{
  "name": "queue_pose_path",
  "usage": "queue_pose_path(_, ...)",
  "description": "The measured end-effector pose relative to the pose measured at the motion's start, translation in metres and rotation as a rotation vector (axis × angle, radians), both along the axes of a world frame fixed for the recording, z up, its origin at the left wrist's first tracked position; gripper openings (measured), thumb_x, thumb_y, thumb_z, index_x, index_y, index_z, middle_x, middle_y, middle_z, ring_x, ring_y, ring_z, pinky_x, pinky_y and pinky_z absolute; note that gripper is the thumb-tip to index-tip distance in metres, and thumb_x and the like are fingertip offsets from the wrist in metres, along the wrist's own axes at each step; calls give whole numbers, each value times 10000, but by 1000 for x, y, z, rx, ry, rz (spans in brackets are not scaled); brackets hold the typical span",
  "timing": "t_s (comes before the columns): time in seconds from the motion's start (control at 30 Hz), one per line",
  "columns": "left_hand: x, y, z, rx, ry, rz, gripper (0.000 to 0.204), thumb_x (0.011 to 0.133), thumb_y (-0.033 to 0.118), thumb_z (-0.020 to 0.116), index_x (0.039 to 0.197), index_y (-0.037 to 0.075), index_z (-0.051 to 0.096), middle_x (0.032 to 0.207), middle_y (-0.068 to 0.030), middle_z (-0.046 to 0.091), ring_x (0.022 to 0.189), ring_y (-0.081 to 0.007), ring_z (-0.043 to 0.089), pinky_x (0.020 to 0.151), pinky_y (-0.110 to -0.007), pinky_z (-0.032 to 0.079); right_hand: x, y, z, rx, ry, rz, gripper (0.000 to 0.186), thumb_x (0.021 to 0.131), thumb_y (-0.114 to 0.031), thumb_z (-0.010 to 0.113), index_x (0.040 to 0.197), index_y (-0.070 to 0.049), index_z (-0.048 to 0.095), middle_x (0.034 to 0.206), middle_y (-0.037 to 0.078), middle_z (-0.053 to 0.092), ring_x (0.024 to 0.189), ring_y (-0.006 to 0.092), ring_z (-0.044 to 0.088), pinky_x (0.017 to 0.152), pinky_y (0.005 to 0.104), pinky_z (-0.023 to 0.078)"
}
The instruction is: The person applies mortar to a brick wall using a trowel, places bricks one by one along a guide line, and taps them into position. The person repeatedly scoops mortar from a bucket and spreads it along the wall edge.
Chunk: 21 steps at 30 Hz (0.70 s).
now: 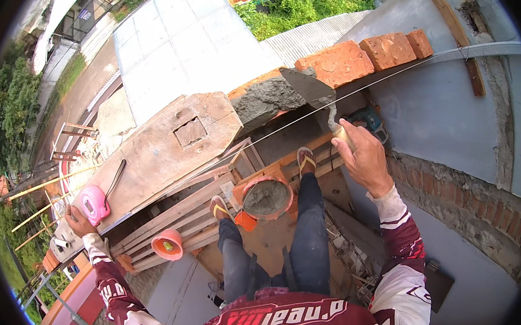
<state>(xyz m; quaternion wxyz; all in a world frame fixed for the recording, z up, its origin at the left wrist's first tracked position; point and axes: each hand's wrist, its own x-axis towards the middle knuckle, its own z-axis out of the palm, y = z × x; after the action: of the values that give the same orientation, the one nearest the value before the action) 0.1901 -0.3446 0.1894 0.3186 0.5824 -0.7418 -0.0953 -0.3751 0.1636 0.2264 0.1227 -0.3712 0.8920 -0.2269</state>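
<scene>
Right fingers [353, 133] grip a trowel [309, 88] at its near end, likely for reach to mortar [267, 102] beyond; left fingers [74, 215] beside tape measure [94, 204], grip I can't tell.

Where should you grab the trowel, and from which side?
Probably best to hold the trowel by its pale handle, coming from the near right, where the right grip holds it. The handle points back toward the person, while the broad, flat blade reaches away beyond the bent neck.
</scene>
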Motion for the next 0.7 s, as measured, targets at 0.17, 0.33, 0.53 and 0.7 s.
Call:
queue_pose_path(0.17, -9, 7, 1, 11, 2, 9, 481, 1000, 316, 507, 1265, -85, 517, 1256, -230, 567, 1190, -305, 525, 1025, -378, 387, 28, -28, 38, 170, 50, 85, 414, 916, -299, 612, 1221, -22, 571, 806, 165, 615, 654, 370, 630, 579, 466, 503)
queue_pose_path(0.33, -8, 6, 3, -33, -74, 11, 478, 993, 335, 513, 1226, -82, 544, 1219, -243, 584, 1171, -335, 535, 1020, -396, 391, 31, -31, 47, 101, 16, 225, 276, 950, -303, 553, 1013, -35, 556, 676, 139, 602, 595, 354, 622, 525, 466, 479)
queue_pose_path(0.53, -19, 12, 6, -16, -63, 20, 504, 985, 367, 512, 1201, -86, 557, 1194, -261, 593, 1155, -364, 545, 1014, -420, 397, 56, -46, 54, 212, 62, 301, 294, 957, -317, 539, 935, -24, 522, 621, 156, 609, 526, 325, 634, 445, 415, 476)
queue_pose_path(0.7, -24, 15, 6, -82, -119, 38, 487, 981, 339, 514, 1193, -97, 558, 1193, -266, 594, 1152, -372, 549, 1012, -425, 403, 71, -66, 41, 272, 150, 274, 387, 948, -324, 552, 1104, 29, 518, 661, 152, 621, 542, 309, 645, 445, 390, 492)
